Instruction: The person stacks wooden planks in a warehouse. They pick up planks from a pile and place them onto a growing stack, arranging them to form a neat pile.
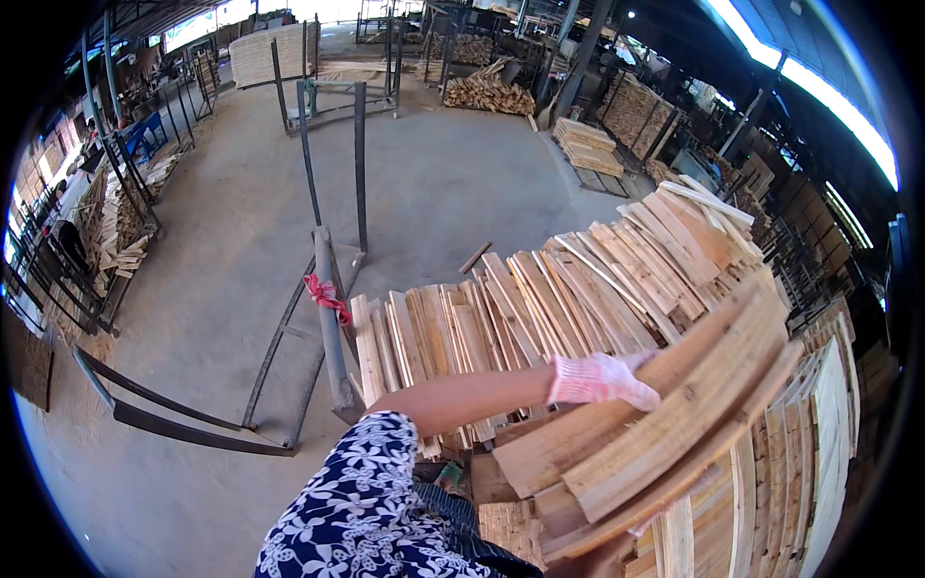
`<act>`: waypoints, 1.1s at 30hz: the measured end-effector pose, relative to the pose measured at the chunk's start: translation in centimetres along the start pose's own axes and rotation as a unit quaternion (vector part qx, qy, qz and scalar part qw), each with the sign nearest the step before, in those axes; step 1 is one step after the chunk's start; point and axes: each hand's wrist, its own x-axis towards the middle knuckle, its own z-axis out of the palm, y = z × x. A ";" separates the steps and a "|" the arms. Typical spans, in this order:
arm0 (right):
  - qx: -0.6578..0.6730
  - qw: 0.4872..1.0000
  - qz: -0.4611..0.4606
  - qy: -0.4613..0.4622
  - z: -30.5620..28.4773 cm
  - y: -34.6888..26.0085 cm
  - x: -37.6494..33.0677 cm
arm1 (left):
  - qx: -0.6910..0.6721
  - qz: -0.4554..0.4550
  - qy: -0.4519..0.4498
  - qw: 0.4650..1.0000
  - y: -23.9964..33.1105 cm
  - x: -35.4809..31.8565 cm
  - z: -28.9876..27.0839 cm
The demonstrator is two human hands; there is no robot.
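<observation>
Several long, flat wooden boards (694, 405) lie together at a slant in front of me, overlapping, their near ends toward the lower middle. My left hand (607, 380), in a white and pink knitted glove, reaches across and grips their upper side, with the thumb over the wood. Below the boards' lower edge only a sliver of my right hand (640, 528) shows, and its fingers are hidden under the wood. Just beyond is a long row of boards (520, 308) packed side by side.
Stacked boards (790, 472) stand at the right. On the left is a dark metal frame (332, 328) with a red cloth (326, 297) tied to it. One loose wood piece (475, 257) lies on the concrete floor (434, 183). Farther off are more timber piles (489, 89).
</observation>
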 end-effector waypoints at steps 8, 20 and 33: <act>-0.052 0.977 -0.093 0.182 -16.8 -11.7 -10.1 | 0.089 0.000 -0.099 0.991 0.4 8.6 19.2; -0.412 0.871 0.006 0.267 -27.4 -17.2 -20.2 | 0.500 -0.031 -0.017 0.865 -1.5 8.8 37.3; -0.564 0.802 -0.069 0.188 -29.4 -19.2 -20.6 | 0.525 -0.085 0.044 0.846 -2.8 6.9 40.5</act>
